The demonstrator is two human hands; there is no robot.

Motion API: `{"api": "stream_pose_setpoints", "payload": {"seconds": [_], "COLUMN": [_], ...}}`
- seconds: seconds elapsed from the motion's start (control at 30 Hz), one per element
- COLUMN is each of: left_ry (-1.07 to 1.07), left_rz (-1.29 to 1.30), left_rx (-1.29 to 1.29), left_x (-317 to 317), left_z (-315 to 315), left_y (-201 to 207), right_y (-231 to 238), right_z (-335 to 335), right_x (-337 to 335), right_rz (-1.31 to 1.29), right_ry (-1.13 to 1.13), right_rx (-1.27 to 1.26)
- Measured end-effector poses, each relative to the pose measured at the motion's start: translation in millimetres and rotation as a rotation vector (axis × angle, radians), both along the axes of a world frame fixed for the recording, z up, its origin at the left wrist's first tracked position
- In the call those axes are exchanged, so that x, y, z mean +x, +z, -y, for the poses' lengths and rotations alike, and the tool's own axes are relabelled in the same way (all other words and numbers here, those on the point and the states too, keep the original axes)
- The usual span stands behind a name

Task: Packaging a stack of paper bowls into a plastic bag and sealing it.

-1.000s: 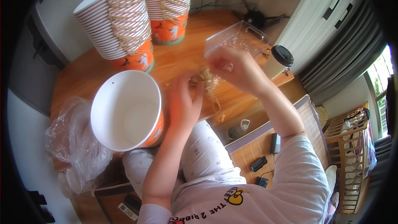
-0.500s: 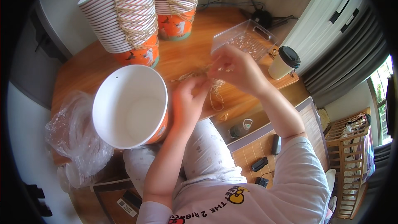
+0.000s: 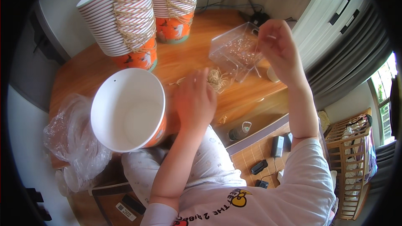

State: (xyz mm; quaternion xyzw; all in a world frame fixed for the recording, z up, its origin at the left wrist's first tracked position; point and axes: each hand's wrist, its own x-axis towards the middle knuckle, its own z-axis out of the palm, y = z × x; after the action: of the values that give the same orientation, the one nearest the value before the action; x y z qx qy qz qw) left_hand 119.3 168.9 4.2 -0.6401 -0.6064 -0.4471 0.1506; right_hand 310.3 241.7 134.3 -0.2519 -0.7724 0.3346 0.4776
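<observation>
A large paper bucket (image 3: pixel 127 109), white inside and orange outside, stands tilted toward me at the table's near edge. It has a small hole near its rim. My left hand (image 3: pixel 194 98) lies just right of it, fingers stretched out over the near side of a tangled bundle of tan cord (image 3: pixel 217 79). Raised at the right, my right hand (image 3: pixel 279 50) has its fingers pinched on a thin strand of cord (image 3: pixel 257 65) that hangs beside a clear plastic box (image 3: pixel 222 44). Small shiny bits lie in that box.
Two tall stacks of orange-based buckets (image 3: pixel 100 21) with tan cords stand at the back left. A crumpled clear plastic bag (image 3: pixel 75 134) hangs at the left table edge. The cup (image 3: pixel 272 74) behind my right wrist is mostly hidden. Below the table stands a clear bottle (image 3: pixel 238 132).
My right hand has moved up and right, away from the cord bundle and my left hand. The left hand has turned palm down, its fingers straighter. The clear box has shifted and looks tilted.
</observation>
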Motion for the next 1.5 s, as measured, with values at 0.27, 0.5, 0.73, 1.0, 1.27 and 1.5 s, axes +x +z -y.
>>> {"api": "stream_pose_setpoints", "payload": {"seconds": [0.27,0.5,0.73,1.0,1.27,1.5], "left_ry": [-0.160,-0.132,-0.365,-0.973,-0.808,-0.784], "left_rz": [-0.136,-0.111,0.159,0.560,1.196,1.501], "left_rx": [-0.337,-0.344,-0.198,-0.213,-0.431,-0.375], "left_x": [23,13,9,-4,-31,-49], "left_z": [-13,-30,2,135,159,170], "left_y": [-36,-33,1,14,-17,-10], "right_y": [12,68,20,-42,-71,-179], "right_z": [16,48,117,105,160,209], "right_x": [17,127,78,-14,-64,-86], "right_rz": [-0.160,-0.806,-0.050,0.399,0.208,-0.084], "right_ry": [-0.010,0.060,-0.359,0.078,0.152,0.256], "right_rx": [0.155,0.635,0.238,-0.087,0.113,-0.075]}}
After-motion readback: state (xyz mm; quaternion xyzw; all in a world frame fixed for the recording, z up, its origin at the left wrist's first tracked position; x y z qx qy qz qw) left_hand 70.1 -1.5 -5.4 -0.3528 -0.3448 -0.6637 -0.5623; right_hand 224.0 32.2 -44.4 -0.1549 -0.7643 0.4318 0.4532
